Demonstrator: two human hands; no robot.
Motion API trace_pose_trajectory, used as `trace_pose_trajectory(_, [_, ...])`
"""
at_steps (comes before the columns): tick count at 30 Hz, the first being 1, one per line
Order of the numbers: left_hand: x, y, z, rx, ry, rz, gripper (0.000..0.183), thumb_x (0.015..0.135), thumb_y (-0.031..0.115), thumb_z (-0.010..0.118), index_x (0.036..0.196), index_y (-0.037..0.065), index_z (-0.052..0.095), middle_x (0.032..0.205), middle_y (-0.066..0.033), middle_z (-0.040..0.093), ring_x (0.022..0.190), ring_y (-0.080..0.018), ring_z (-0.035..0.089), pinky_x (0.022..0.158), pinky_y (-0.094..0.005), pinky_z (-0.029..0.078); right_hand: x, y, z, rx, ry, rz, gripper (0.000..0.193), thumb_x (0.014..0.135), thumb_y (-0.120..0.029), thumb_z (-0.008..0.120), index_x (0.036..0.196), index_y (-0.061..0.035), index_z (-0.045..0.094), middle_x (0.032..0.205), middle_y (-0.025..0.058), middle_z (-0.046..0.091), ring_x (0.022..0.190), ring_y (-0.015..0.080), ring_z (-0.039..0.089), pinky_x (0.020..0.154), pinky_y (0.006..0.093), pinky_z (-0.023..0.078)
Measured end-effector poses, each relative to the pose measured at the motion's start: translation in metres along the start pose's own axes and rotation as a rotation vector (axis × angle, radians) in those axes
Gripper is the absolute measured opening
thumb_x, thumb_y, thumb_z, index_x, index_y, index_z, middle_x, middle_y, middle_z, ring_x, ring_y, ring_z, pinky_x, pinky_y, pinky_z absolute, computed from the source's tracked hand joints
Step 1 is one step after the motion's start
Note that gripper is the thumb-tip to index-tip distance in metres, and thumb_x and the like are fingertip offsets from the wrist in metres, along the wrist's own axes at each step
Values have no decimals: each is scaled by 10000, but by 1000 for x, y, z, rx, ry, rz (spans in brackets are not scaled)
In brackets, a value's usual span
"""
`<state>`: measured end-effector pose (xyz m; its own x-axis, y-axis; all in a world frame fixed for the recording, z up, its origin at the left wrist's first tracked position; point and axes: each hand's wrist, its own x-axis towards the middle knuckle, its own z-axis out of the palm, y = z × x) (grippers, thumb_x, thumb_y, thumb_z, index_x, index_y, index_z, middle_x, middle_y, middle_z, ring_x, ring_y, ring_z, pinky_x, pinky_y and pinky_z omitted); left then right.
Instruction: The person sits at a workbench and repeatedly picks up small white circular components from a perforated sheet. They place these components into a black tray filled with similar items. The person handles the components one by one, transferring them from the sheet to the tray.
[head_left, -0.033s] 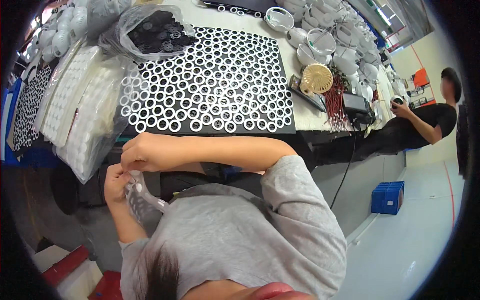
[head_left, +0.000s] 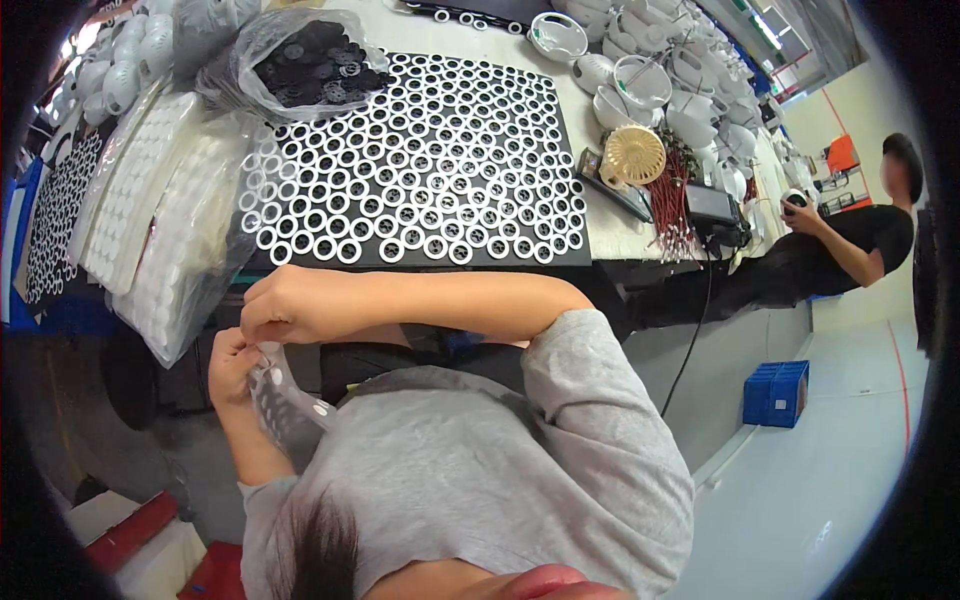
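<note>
Below the table's front edge, at the left, my two hands meet close together. My left hand point(head_left: 232, 365) is closed, pinching a limp translucent sheet with white round dots point(head_left: 283, 397). That sheet hangs down beside my left forearm and curls toward my grey shirt. My right hand point(head_left: 287, 305) reaches across from the right, fingers closed at the sheet's upper end; whether a single dot is between the fingertips is hidden. Beyond the hands, many white rings with dark centres point(head_left: 410, 190) lie in rows on a black board point(head_left: 573, 225).
Packs of white round pads point(head_left: 165, 230) overhang the table at left. Behind them sits a clear bag of black discs point(head_left: 235, 75). White shells point(head_left: 645, 85), a cream fan part point(head_left: 634, 156) and red wires point(head_left: 675, 205) crowd the right. A co-worker point(head_left: 850, 240) stands beyond a hanging cable point(head_left: 697, 340).
</note>
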<state>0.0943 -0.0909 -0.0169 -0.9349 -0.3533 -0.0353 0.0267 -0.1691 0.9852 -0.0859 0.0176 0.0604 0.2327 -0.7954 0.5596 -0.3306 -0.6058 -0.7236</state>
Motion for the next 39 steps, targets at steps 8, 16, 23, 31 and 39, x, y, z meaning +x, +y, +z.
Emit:
trace_pose_trajectory(8, [5,-14,-4,-282,-152,88,461,666,351,654,716,-85,512,570,-137,530,382,-174,495,362,-252,404,2,-7,-4,102,-119,155,127,694,-68,581,794,8,565,726,124,567,674,253,566,603,312,444])
trace_pose_trajectory(16, [11,7,16,-455,-246,70,387,657,258,664,531,-63,487,574,-199,530,365,-207,495,329,-258,389,1,2,2,109,-175,130,157,677,-57,574,823,-2,593,757,134,584,689,253,570,622,311,443])
trace_pose_trajectory(23, [7,-10,5,-527,-294,69,368,635,217,660,461,-39,461,637,-226,542,395,-224,504,355,-285,391,2,-1,4,139,-205,177,123,669,-47,553,780,4,560,728,143,572,669,272,565,601,323,437])
trace_pose_trajectory(31, [7,-29,-8,-327,-216,65,277,594,197,659,644,-61,570,758,-106,580,647,-168,524,604,-268,390,8,-6,-1,-8,-361,303,99,694,-81,543,766,-16,526,722,131,559,676,287,556,587,353,429])
trace_pose_trajectory(39, [11,-7,3,90,-163,-47,268,612,235,636,719,-3,575,649,-33,539,619,-97,475,581,-248,394,13,-16,-7,-59,-297,294,182,704,-34,552,885,-34,535,786,134,558,728,288,560,627,333,441])
